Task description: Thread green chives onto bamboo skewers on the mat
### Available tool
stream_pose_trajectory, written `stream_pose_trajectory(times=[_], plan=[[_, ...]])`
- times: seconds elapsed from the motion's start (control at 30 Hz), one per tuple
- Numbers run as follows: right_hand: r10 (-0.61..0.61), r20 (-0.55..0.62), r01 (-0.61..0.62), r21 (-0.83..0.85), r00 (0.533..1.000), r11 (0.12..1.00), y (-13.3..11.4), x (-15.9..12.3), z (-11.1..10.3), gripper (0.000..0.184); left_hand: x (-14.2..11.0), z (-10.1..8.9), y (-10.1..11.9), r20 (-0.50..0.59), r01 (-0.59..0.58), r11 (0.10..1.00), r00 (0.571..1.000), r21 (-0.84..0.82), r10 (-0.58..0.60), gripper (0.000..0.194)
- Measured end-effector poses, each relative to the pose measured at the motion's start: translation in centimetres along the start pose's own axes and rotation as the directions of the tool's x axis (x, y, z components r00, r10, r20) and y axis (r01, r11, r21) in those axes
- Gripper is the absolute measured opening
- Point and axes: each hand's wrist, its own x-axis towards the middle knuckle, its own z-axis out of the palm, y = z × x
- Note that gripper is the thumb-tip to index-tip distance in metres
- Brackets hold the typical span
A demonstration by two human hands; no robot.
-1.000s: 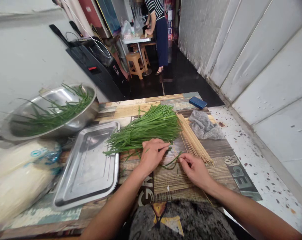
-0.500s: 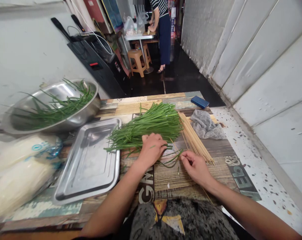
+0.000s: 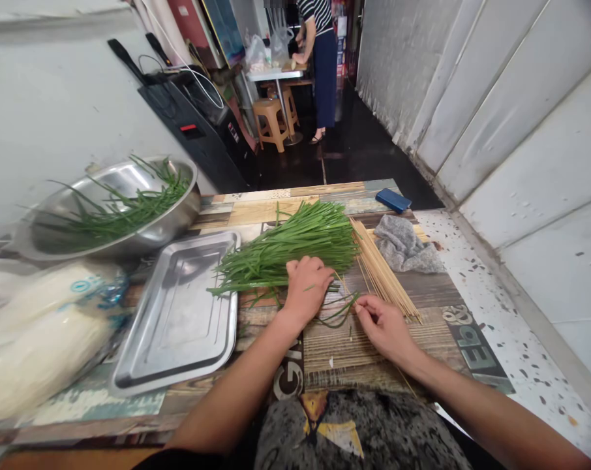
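A thick pile of green garlic chives (image 3: 295, 241) lies across the middle of the wooden-patterned table. My left hand (image 3: 309, 287) is at its near edge, palm down, with fingers curled onto a few stalks; the fingertips are partly hidden. My right hand (image 3: 381, 323) pinches a thin bamboo skewer (image 3: 408, 384) between thumb and forefinger, its blunt end pointing back toward me. Bent chive strands (image 3: 337, 318) hang at the skewer near my right fingertips. Just beyond that hand lies a bundle of bamboo skewers (image 3: 386, 271).
Left of the chives sits a metal tray (image 3: 178, 326), with a steel bowl (image 3: 182, 215) of chives behind it. Filled plastic bags (image 3: 45, 339) lie at far left. A grey cloth (image 3: 406, 245) and blue box (image 3: 393, 200) are at right. A person (image 3: 323, 72) stands at a farther table.
My left hand has shifted slightly right along the near edge of the chives. My right hand keeps its pinch on the skewer. The whole view has moved a little.
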Motion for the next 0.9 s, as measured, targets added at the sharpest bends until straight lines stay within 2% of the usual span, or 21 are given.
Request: stream_pose_trajectory(times=[0.23,0.37,0.53,0.9], plan=[[-0.007,-0.002,0.007,0.009,1.000,1.000,-0.54,0.05,-0.18,0.025,-0.26,-0.43,0.54,-0.040,0.066,0.985,0.996,-0.159,-0.073,0.012],[-0.015,-0.013,0.015,0.027,1.000,1.000,-0.71,0.10,-0.27,0.025,-0.24,-0.49,0.40,-0.015,0.179,0.929,0.981,-0.325,-0.195,0.017],[-0.016,-0.004,0.016,0.026,1.000,1.000,-0.55,0.05,-0.24,0.024,-0.14,-0.32,-0.03,0.007,0.183,0.866,0.979,-0.466,-0.203,0.018],[-0.012,0.000,0.012,0.022,1.000,1.000,-0.29,-0.02,-0.25,0.023,-0.01,-0.30,-0.01,-0.025,0.208,0.847,0.968,-0.490,-0.252,0.016]])
